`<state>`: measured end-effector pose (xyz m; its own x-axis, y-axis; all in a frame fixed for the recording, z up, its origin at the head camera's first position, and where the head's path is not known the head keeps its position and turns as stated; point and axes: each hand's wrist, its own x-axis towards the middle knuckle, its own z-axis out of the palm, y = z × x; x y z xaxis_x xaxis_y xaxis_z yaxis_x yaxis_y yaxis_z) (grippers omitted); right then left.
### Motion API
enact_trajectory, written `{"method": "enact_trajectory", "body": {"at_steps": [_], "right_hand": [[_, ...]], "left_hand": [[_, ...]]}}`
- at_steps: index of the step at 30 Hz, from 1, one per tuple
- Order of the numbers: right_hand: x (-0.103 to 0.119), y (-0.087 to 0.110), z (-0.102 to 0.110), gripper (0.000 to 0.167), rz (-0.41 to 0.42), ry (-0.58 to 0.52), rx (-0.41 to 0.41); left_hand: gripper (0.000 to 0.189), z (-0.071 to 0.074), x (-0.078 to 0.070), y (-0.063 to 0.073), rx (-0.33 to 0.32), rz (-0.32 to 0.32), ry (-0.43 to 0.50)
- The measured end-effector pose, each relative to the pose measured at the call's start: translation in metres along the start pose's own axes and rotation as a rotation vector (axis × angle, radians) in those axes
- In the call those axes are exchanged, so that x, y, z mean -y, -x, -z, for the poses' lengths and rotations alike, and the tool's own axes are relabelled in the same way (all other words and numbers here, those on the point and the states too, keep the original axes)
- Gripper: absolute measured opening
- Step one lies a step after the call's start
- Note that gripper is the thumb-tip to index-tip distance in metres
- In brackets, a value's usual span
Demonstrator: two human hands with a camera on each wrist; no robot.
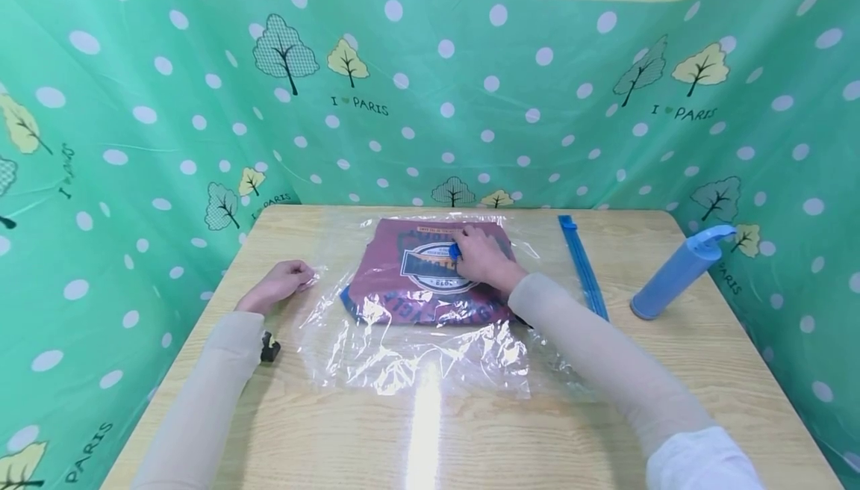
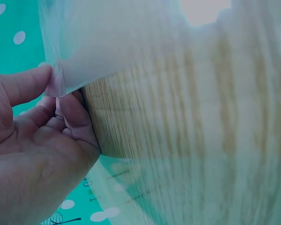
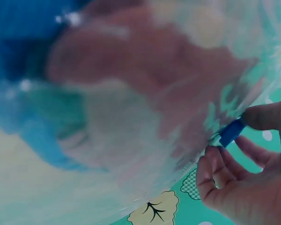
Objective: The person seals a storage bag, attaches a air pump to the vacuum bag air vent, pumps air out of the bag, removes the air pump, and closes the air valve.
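A large clear plastic bag (image 1: 390,363) lies on the table with a folded maroon printed garment (image 1: 376,251) inside it. Some blue fabric (image 1: 349,303) shows at the garment's left edge. At the bag's left side, my left hand (image 1: 278,284) pinches the film edge between thumb and fingers, plainest in the left wrist view. My right hand (image 1: 487,255) reaches over the garment and pinches a small blue plastic piece (image 3: 232,132) on the bag between thumb and finger. Along the bag's right side runs a blue zip strip (image 1: 583,266), with a blue slider (image 1: 568,224) near its far end.
A blue hand pump (image 1: 678,273) stands tilted in view at the table's right. A small black object (image 1: 269,346) is by the left wrist. Green dotted cloth (image 1: 443,124) hangs behind and on both sides of the wooden table (image 1: 336,438).
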<state>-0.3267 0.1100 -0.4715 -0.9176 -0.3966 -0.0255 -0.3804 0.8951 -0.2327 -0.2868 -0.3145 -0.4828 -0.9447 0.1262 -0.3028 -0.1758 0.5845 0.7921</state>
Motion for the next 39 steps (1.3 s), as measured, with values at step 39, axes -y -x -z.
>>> {"method": "enact_trajectory", "body": {"at_steps": [39], "right_hand": [[-0.009,0.017,0.0,0.045,-0.025,-0.072,-0.11]], "left_hand": [[0.023,0.0,0.001,0.001,-0.002,0.002,-0.002]]}}
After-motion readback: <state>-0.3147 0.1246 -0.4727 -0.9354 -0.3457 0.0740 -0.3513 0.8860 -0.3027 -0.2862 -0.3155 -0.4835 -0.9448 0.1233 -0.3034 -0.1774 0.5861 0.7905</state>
